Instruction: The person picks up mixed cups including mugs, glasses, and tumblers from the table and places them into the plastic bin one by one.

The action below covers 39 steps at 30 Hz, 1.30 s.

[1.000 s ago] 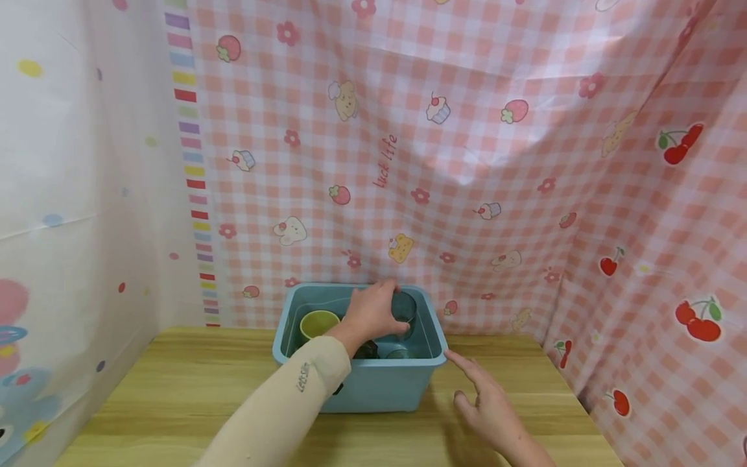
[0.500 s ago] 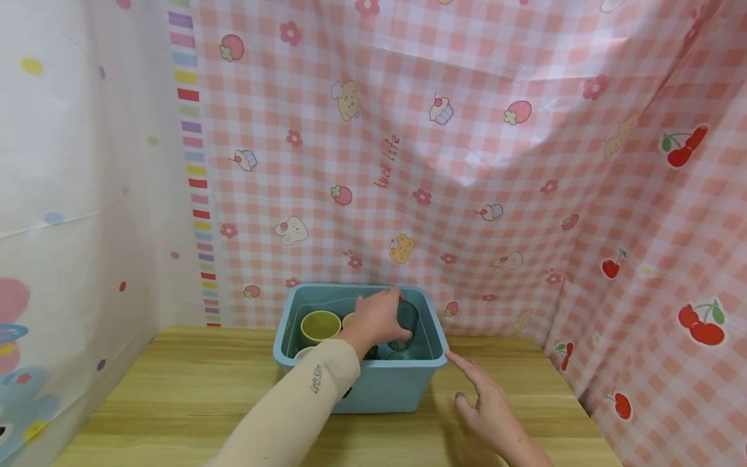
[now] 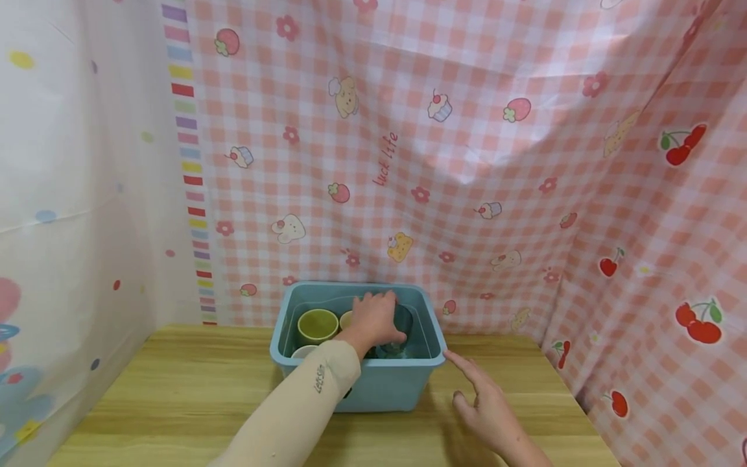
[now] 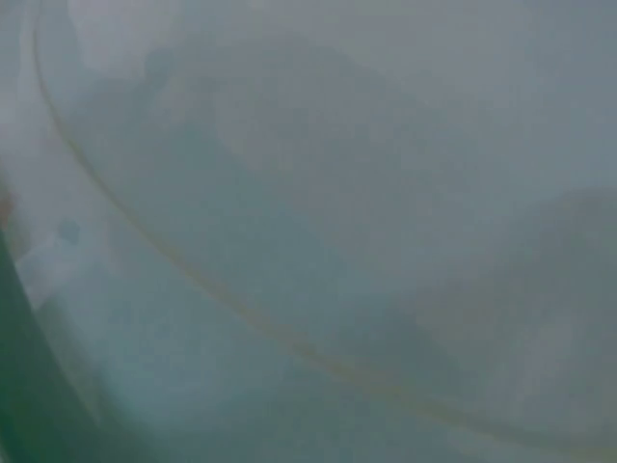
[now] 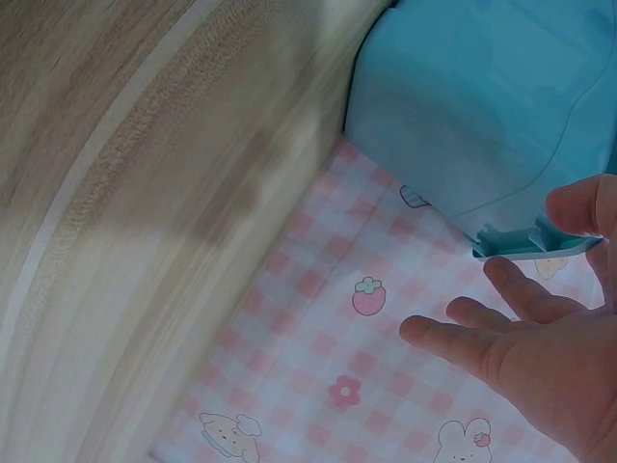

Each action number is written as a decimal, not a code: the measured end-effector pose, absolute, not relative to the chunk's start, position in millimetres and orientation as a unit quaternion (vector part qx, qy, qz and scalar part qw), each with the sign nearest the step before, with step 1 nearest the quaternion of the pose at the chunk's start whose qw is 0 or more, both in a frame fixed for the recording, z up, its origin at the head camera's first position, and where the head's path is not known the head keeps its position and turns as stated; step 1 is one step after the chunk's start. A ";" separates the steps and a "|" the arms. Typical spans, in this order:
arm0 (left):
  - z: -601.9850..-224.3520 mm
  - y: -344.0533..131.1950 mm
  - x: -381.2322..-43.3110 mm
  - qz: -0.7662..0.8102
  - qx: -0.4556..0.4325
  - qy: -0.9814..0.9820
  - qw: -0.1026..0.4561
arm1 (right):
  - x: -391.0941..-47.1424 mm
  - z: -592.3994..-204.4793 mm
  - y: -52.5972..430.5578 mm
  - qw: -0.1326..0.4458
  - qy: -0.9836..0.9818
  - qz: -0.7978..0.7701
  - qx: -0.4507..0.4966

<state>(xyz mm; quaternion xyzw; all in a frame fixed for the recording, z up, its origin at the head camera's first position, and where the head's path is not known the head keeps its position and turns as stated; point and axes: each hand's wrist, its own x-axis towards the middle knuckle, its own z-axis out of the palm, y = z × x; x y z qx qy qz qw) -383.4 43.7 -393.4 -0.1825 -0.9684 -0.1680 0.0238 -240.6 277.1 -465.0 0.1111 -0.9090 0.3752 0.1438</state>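
My left hand (image 3: 376,319) is down inside a light blue plastic bin (image 3: 373,363), fingers and thumb curved round a dark teal see-through glass (image 3: 404,319) at the bin's right side. Part of the glass is hidden by the hand. A blurred pale blue surface (image 4: 289,193) fills the left wrist view, with a green edge (image 4: 48,386) at lower left. At the bin's front right corner, my right hand (image 3: 487,405) touches the rim with a fingertip. In the right wrist view its other fingers (image 5: 453,338) are spread beside the bin wall (image 5: 463,116).
Left of the left hand, the bin holds a yellow-green cup (image 3: 318,325), a white cup (image 3: 304,351) and a partly covered cream-rimmed cup (image 3: 345,320). The bin stands on a wood-grain table (image 3: 192,389), close to a pink checked cloth (image 3: 373,214) hanging behind.
My left hand has lowered slightly inside the bin, bringing the glass down with it. More of the cups at left shows. My right hand stays at the corner.
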 end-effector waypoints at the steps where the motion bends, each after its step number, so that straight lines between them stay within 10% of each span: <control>1: -394.3 43.9 -384.1 -0.164 -0.182 -0.969 0.024 | -240.8 -465.5 277.3 0.146 -0.909 0.374 0.113; 39: -410.7 58.4 -385.9 -0.072 -0.181 -0.981 -0.006 | -239.8 -471.6 276.4 0.160 -0.904 0.379 0.117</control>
